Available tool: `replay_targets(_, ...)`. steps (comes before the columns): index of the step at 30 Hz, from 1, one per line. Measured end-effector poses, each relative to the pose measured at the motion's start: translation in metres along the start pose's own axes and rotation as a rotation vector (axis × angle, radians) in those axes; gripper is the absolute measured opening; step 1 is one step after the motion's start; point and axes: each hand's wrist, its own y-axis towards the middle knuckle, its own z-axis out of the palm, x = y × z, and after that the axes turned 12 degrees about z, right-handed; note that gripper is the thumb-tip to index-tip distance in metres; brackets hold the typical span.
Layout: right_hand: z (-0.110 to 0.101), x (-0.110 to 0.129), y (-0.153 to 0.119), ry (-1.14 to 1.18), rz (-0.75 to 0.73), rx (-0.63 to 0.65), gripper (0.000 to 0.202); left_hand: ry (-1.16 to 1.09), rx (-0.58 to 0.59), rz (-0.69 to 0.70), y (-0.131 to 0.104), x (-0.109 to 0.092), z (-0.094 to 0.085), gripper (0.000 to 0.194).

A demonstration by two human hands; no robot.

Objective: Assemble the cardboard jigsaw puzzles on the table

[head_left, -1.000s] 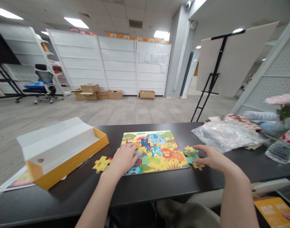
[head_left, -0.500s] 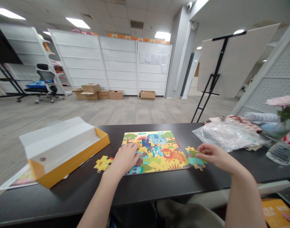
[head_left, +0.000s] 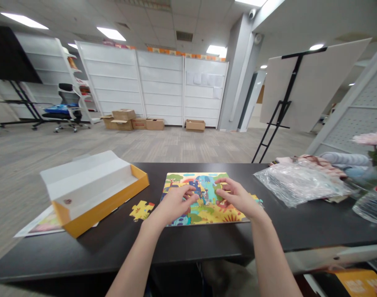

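Hands: two in view, the person's own left hand [head_left: 177, 203] and right hand [head_left: 236, 196], both over the puzzle.
Puzzle: one flat rectangular picture jigsaw of bright printed card [head_left: 207, 216], lying on the black tabletop [head_left: 200, 243] between the forearms.
Loose pieces: one yellow knobbed jigsaw piece with a red-orange corner [head_left: 141, 211], left of the puzzle; a second, partly hidden piece [head_left: 257, 199] by the right wrist.
Piece in hand: one teal-and-green jigsaw piece [head_left: 211, 187], blurred, above the upper middle of the puzzle.
Right fingers: pinching the teal-and-green piece between thumb and fingers.
Left fingers: loosely curled, released, thumb apart from the index; over the puzzle's left half, contact with it hard to tell.
Picture: yellow ground, green trees, pale blue clouds, dark blue patch near the left fingertips, spiky red-brown plant lower right; middle partly covered.
Box: one long yellow carton with white interior, lid raised [head_left: 112, 203], left; one printed sheet [head_left: 46, 222] partly under it.
Bag: crumpled clear plastic [head_left: 296, 183], right.
Writing: pale lettering on an orange printed item [head_left: 358, 282], lower right, too blurred to read.
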Motion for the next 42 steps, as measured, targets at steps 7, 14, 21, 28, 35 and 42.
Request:
replay_targets(7,0.038,0.005,0.018,0.04,-0.085,0.038,0.047,-0.316,-0.116,0.011,-0.002,-0.007,-0.006,0.046)
replay_targets(14,0.052,0.007,0.024,-0.043,-0.14,0.068,0.044,-0.322,-0.211,0.013,-0.014,0.005,-0.022,0.026)
replay_targets(21,0.051,-0.001,0.038,-0.063,-0.227,-0.106,0.039,-0.214,-0.339,0.024,-0.019,0.017,-0.028,0.023)
replay_targets(28,0.013,-0.017,0.039,-0.273,-0.073,-0.57,0.041,0.26,-0.377,-0.148,-0.026,0.028,-0.041,0.016)
replay_targets(35,0.007,-0.021,0.032,-0.36,-0.028,-0.526,0.04,0.49,-0.198,-0.197,-0.029,0.015,-0.039,0.02)
replay_targets(42,0.017,-0.016,0.028,-0.31,-0.02,-0.332,0.042,0.565,-0.136,-0.272,-0.029,0.009,-0.042,0.02)
